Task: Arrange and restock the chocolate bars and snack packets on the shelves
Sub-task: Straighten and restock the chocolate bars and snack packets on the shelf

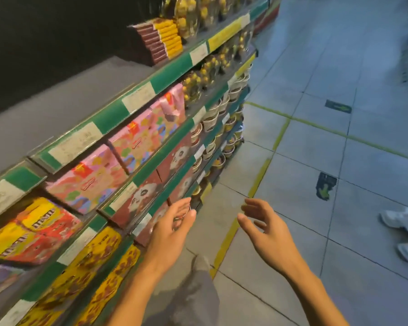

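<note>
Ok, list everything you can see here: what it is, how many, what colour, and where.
Chocolate bars: one stack, brown and yellow, top shelf.
Gold-wrapped sweets: many, top shelf further along.
Patterned boxes: about three, pink multicolour, second shelf.
Panda boxes: several, dark red, third shelf.
Candy boxes: a few, yellow and red, near left.
Snack packets: several, yellow, lower shelves.
Cups: many, pale, far shelves.
Floor lines: yellow, on grey tiles.
Another person's shoes: white, right edge.
Left hand: open, at the shelf edge.
Right hand: open, empty.
</note>
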{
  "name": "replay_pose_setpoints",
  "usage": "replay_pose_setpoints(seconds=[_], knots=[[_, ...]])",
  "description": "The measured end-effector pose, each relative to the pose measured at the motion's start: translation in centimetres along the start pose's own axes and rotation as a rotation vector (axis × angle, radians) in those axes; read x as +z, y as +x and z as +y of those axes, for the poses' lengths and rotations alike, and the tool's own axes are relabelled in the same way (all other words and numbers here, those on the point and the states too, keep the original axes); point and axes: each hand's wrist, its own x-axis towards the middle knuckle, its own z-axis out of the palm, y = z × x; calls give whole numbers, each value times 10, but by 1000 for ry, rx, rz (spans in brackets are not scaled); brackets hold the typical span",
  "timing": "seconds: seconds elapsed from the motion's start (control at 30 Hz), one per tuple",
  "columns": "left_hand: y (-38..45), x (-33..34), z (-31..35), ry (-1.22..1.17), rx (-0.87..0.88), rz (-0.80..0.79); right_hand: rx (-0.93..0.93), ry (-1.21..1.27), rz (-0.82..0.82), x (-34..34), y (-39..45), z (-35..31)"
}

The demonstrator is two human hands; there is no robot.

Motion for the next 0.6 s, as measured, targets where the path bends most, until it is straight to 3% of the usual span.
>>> replay_pose_setpoints(seconds=[0.3, 0.6], knots=[[174, 34, 59, -32, 96, -178, 47, 28, 211, -44, 126, -29], [288, 31, 109, 27, 148, -81, -23, 2, 201, -74, 251, -61]])
